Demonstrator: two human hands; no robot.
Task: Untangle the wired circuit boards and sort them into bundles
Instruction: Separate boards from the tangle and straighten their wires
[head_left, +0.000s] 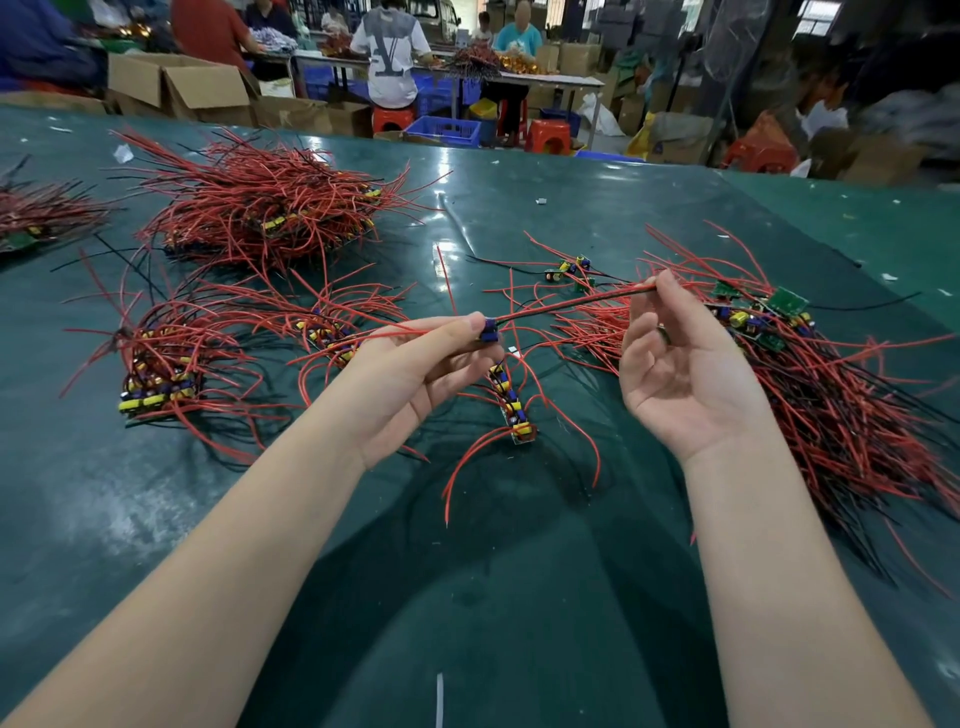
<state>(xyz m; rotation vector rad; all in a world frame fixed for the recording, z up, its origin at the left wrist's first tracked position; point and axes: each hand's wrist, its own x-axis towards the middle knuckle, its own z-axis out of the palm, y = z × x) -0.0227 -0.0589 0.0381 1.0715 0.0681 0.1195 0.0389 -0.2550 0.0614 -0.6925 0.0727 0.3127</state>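
Observation:
My left hand (415, 371) pinches a small circuit board (488, 331) with blue parts between thumb and fingers, above the green table (519, 597). Its red and black wires (571, 305) stretch rightward to my right hand (680, 364), which pinches their far end between thumb and forefinger, palm up. Below the held board lies a short row of boards (511, 402) with yellow and blue parts. A tangled heap of boards and wires (810, 374) lies at the right. Sorted bundles lie at the left (156, 374) and left of centre (330, 332).
A big pile of wired boards (265, 208) sits at the back left, another (36, 218) at the far left edge. A loose board (569, 269) lies behind the stretched wires. Beyond the table's far edge are people seated at benches, cardboard boxes, blue crates and red stools.

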